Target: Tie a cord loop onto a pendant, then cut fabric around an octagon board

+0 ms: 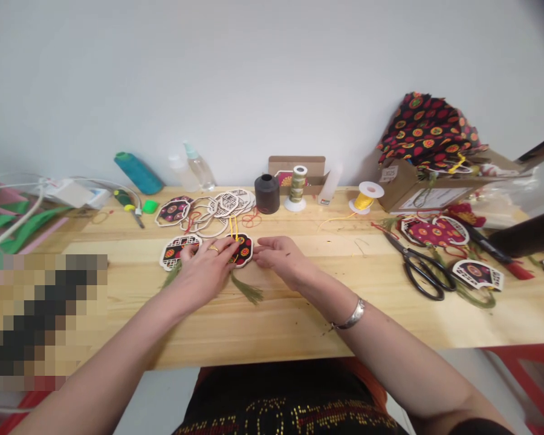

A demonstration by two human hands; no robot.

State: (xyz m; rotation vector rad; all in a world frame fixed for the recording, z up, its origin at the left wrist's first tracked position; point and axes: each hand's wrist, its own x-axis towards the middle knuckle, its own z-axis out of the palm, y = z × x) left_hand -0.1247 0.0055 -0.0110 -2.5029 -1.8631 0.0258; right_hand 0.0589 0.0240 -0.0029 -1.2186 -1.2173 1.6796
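Note:
My left hand (206, 261) lies on the wooden table (299, 314), its fingers curled and pinching the edge of a small fan-shaped ornament (243, 249) with dark flowered cloth and a white frame. A yellow cord (233, 226) runs up from the ornament, and a green tassel (249, 291) trails below it. My right hand (283, 258) sits just right of the ornament, fingers bent toward it and touching its right edge. A second such ornament (174, 251) lies left of my left hand.
Behind the hands lie a pile of white frames (226, 205), a black thread cone (267, 193), a green spool (297, 187) and a yellow spool (366, 198). Black scissors (419, 269), finished ornaments (478, 275) and a cardboard box (428, 190) of flowered cloth are at the right.

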